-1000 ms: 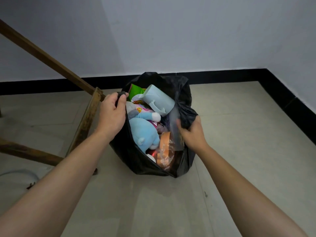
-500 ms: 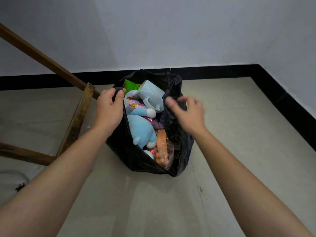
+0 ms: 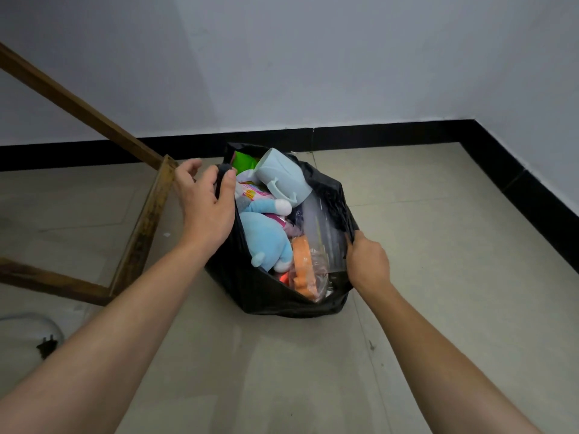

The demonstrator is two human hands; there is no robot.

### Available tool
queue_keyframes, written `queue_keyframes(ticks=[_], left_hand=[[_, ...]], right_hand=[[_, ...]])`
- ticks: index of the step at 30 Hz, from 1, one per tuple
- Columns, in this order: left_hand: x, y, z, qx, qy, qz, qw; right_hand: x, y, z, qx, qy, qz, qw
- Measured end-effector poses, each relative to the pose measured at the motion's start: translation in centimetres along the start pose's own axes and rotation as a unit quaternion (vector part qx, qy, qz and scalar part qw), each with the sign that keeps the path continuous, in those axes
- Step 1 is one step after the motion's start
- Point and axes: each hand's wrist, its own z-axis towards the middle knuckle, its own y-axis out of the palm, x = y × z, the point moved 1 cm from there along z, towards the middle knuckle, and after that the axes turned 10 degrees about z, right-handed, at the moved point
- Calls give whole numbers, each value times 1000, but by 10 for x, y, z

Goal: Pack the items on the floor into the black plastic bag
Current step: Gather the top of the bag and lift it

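A black plastic bag [image 3: 250, 289] stands open on the tiled floor in the middle of the head view. Inside it lie a light blue plush toy [image 3: 266, 239], a pale blue cup [image 3: 282, 178], a green packet [image 3: 246, 159], a colourful wrapper [image 3: 250, 194] and orange things in clear plastic [image 3: 302, 267]. My left hand [image 3: 203, 205] pinches the bag's left handle between thumb and forefinger, the other fingers spread. My right hand [image 3: 366, 261] grips the bag's right rim, fingers curled round the plastic.
A wooden frame [image 3: 141, 236] stands on the floor just left of the bag, with a slanted bar [image 3: 78, 104] running up to the left. A white cable with a dark plug [image 3: 47, 344] lies at the lower left. Walls with black skirting [image 3: 517, 183] close the back and right.
My right hand, which hovered open over the bag's middle half a second ago, has come down to the right rim and taken hold of it. The left hand keeps the left handle.
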Motion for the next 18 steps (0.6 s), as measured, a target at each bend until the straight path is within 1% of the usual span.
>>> queue_keyframes(ticks=[2, 5, 8, 10, 13, 16, 18], left_hand=[[-4, 2, -1, -26, 18, 0, 999], [-16, 4, -1, -51, 25, -36, 998], [-27, 7, -4, -49, 25, -36, 998], [-31, 9, -3, -42, 25, -36, 998], [-33, 15, -1, -15, 3, -69, 997], [-31, 25, 0, 11, -8, -86, 996], [-28, 31, 0, 28, -12, -93, 995]], right_hand=[[1, -4, 3, 38, -35, 7, 999], [-14, -6, 12, 82, -102, 64, 989], [-30, -1, 26, 121, -198, 143, 962], [-37, 2, 34, 119, -222, 202, 946], [-53, 6, 38, 101, -188, 333, 919], [-66, 13, 39, 116, -116, 461, 872], [-70, 15, 42, 129, -67, 512, 847]])
